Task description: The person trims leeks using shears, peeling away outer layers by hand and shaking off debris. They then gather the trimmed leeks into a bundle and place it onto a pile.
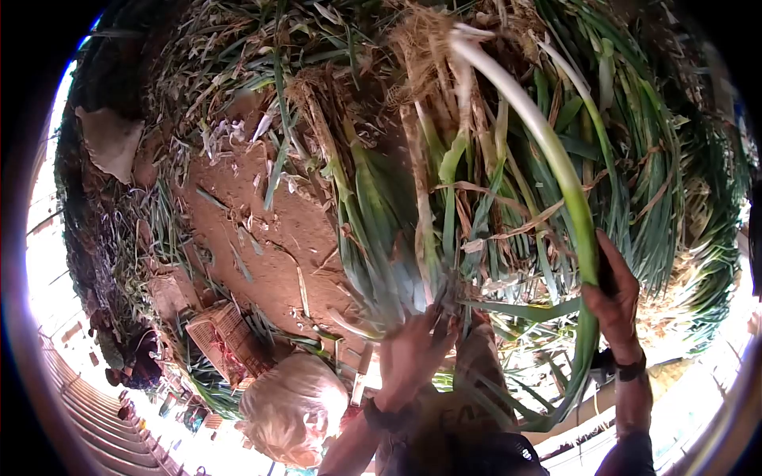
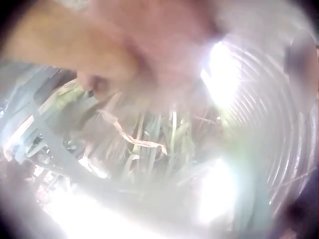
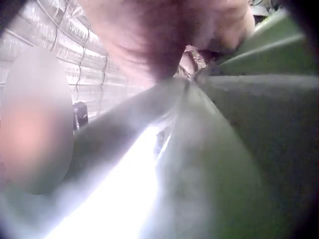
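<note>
In the head view my right hand (image 1: pixel 615 297) grips one long green onion (image 1: pixel 562 170) by its green part. The white shank arches up and left to its root end, and the leaves hang below the hand. Broad green leaves (image 3: pixel 269 119) fill the right wrist view under that hand. My left hand (image 1: pixel 413 357), blurred, has its fingers round the leaf ends of a bunch of green onions (image 1: pixel 373 198). That bunch lies with its brown, dry outer layers and roots away from me. In the left wrist view, curled fingers (image 2: pixel 94 82) show above blurred leaves.
More green onions (image 1: pixel 635 190) lie heaped along the right and far side. Brown soil (image 1: pixel 262 214) with leaf scraps shows at centre left. A pale plastic bag (image 1: pixel 294 408) and a printed carton (image 1: pixel 226 341) stand at lower left, near a ribbed plastic wall (image 1: pixel 95 420).
</note>
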{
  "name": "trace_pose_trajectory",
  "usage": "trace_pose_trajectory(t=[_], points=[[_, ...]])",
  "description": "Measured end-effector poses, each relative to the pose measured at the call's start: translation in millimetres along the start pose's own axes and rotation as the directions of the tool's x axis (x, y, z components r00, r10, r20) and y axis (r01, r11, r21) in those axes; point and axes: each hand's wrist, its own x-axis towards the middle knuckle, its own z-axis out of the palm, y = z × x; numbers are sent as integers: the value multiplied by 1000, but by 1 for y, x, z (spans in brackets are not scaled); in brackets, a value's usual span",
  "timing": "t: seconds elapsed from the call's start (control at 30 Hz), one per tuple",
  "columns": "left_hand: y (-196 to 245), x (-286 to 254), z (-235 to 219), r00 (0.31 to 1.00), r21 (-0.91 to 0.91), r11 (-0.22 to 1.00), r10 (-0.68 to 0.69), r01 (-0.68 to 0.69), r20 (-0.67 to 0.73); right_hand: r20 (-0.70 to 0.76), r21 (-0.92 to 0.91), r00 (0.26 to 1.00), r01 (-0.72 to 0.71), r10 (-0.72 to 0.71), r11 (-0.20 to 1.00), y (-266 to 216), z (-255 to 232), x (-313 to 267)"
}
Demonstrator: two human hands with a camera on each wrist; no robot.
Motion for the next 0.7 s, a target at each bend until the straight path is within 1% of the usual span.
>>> trace_pose_trajectory(t=[0.07,0.1,0.13,0.17,0.2,0.23,0.27,0.3,0.33,0.37,0.4,0.43,0.47,0.5,0.53,0.57,0.6,0.63,0.67,0.7], points=[[5,-2,2,987,0,987,-159,159,8,-38,-148,997,56,-62,987,34,-19,9],[3,-6,3,986,-2,987,-163,163,24,-53,-213,997,52,-64,976,53,-29,21],[0,-7,3,979,-17,979,-206,206,-9,-100,-392,982,109,-160,913,81,-35,38],[-6,-9,1,967,-30,968,-250,249,-46,-64,-634,952,192,-299,749,121,-49,65],[-11,-10,-2,952,-45,956,-294,291,-80,8,-822,908,245,-418,514,147,-57,83],[-15,-9,-9,937,-171,929,-343,329,-63,7,-824,911,239,-412,514,145,-48,87],[-23,-6,-15,937,-173,928,-345,331,-58,-28,-906,864,191,-503,378,145,-33,91],[-32,-5,-22,933,-192,932,-334,307,-133,-36,-963,808,129,-589,237,143,-11,92],[-40,-10,-26,922,-208,934,-331,290,-199,-59,-829,819,278,-571,484,140,24,81],[-46,-10,-25,910,-232,933,-332,277,-249,-172,-638,968,30,-181,770,192,58,69],[-53,-10,-25,911,-241,930,-334,277,-241,-141,-153,990,-48,26,987,294,103,50],[-60,-12,-28,938,-169,960,-258,222,-231,110,-214,991,-55,80,975,211,155,29],[-67,-12,-29,959,-95,982,-182,164,-219,219,-125,956,-169,194,978,221,202,24],[-57,-9,-38,955,-42,965,-260,257,-144,144,-278,990,47,-7,959,234,240,27],[-59,-12,-40,953,-42,963,-269,266,-142,101,-431,970,242,-220,869,242,269,30],[-62,-15,-41,964,-19,971,-238,237,-119,105,-429,971,238,-214,871,242,292,40],[-68,-18,-40,975,3,979,-203,204,-94,-15,-515,998,39,-55,856,241,312,55],[-74,-22,-39,985,-2,995,-95,96,-142,-149,-573,984,-165,97,803,244,324,66],[-74,-23,-38,985,-1,995,-102,103,-136,-146,-573,984,-171,106,801,263,332,68],[-69,-23,-39,981,-43,992,-122,116,-150,-197,-640,980,-118,-14,759,279,339,71]])
